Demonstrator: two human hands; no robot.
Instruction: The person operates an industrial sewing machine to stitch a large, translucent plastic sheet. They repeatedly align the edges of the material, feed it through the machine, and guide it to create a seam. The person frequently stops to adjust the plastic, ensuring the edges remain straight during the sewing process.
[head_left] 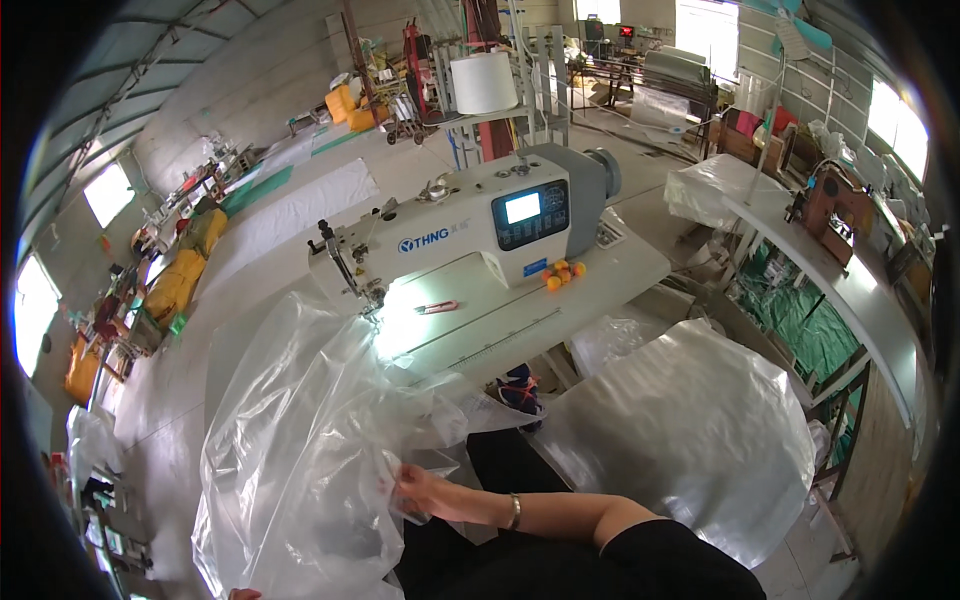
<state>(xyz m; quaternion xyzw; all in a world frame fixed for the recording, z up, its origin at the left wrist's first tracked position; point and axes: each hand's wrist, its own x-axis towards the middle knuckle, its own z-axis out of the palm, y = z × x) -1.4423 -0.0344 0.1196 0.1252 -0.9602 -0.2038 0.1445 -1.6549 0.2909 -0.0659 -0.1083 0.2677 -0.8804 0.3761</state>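
Note:
A large crumpled sheet of clear plastic film [290, 450] hangs over the left of the sewing machine's bed [480, 340] and down to my lap. Its top reaches the lit needle area of the white sewing machine [420, 240]. My right hand [422, 492], with a bracelet at the wrist, is closed on the film's right side, fingers pinched around a fold. At the lower edge only a sliver of my left hand [245, 594] shows, its fingers closed against the film's bottom. A small red-handled cutter [437, 307] lies on the bed near the needle.
Small orange and yellow balls [563, 275] sit beside the machine's base. Another stack of clear film [690, 440] spreads at my right. Behind the machine stands a white thread cone [484, 83]. A long worktable [850, 270] runs along the right; yellow bundles [180, 280] lie far left.

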